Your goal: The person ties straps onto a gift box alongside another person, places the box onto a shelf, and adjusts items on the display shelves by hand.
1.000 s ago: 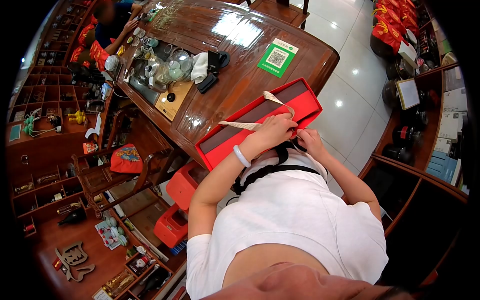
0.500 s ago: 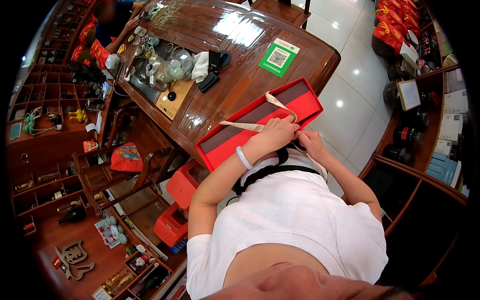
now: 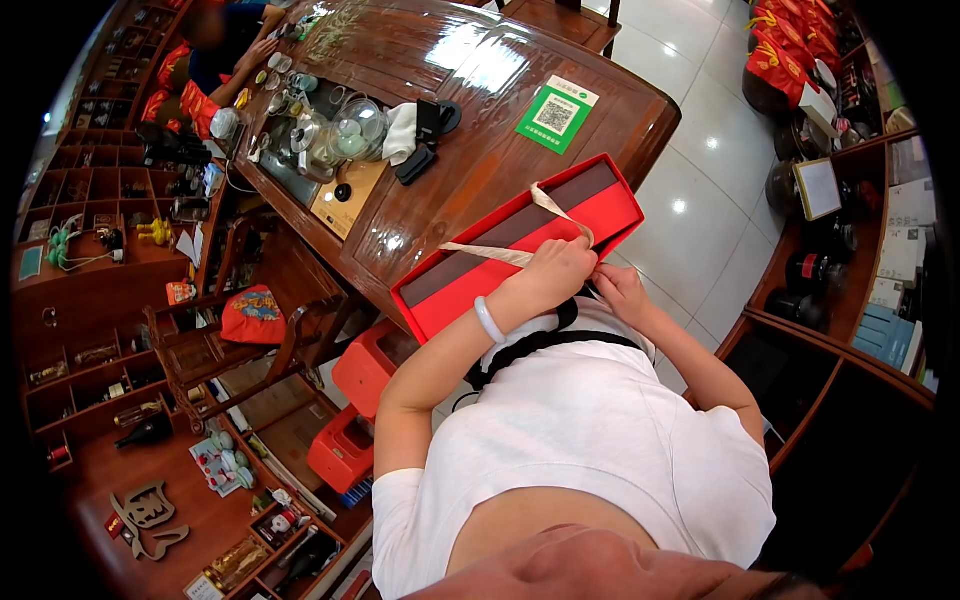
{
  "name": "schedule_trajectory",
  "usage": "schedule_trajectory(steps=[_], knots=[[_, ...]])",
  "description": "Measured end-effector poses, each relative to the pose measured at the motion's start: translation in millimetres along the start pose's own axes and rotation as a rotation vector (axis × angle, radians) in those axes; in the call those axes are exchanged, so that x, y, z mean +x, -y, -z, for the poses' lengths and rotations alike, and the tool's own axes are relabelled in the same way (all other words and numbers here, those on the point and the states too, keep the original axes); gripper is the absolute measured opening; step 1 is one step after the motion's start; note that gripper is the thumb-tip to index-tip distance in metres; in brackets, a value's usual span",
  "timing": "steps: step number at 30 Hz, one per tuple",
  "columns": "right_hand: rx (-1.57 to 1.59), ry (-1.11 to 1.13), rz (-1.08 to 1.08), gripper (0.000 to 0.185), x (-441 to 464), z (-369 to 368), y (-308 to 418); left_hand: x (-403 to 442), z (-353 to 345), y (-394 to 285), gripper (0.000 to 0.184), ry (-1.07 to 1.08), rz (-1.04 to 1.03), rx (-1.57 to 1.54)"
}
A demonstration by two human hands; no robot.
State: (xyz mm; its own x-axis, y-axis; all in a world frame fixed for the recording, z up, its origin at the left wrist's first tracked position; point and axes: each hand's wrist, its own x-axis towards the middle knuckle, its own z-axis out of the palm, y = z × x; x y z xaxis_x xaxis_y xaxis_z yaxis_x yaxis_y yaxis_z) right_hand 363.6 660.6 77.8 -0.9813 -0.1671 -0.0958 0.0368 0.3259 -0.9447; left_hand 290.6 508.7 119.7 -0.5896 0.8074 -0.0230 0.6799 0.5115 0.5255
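Observation:
A long red box (image 3: 600,212) with a dark brown band lies at the near edge of the table, close to my body. Cream ribbon (image 3: 495,251) runs across its top in two strands that meet under my left hand (image 3: 562,270). That hand, with a pale bangle on its wrist, is closed with its fingers curled on the ribbon by the box's near side. Just right of it, my right hand (image 3: 622,290) is pinched at the ribbon's end, below the box edge. The knot, if any, is hidden by my fingers.
The glossy wooden table (image 3: 450,190) holds a green QR-code card (image 3: 555,115), a white cloth (image 3: 400,135) and a glass tea set (image 3: 350,130). Another person's hand (image 3: 262,50) is at the far left. Red stools (image 3: 345,450) and a wooden chair stand left; shelves (image 3: 850,240) stand right.
Both hands shift only slightly beside the box, with the right hand's fingers moving a little lower. The ribbon stays across the box, and the box barely moves.

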Motion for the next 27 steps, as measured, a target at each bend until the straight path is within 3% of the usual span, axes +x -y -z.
schedule_trajectory(steps=[19,27], knots=[[-0.132,0.055,0.123,0.012,-9.7,3.5,-4.6,-0.3,-17.0,9.0,0.011,0.091,0.064,-0.174],[-0.086,0.07,0.076,0.012,-9.1,4.5,-0.5,-6.5,-17.9,7.3,0.016,-0.009,0.022,-0.222]])
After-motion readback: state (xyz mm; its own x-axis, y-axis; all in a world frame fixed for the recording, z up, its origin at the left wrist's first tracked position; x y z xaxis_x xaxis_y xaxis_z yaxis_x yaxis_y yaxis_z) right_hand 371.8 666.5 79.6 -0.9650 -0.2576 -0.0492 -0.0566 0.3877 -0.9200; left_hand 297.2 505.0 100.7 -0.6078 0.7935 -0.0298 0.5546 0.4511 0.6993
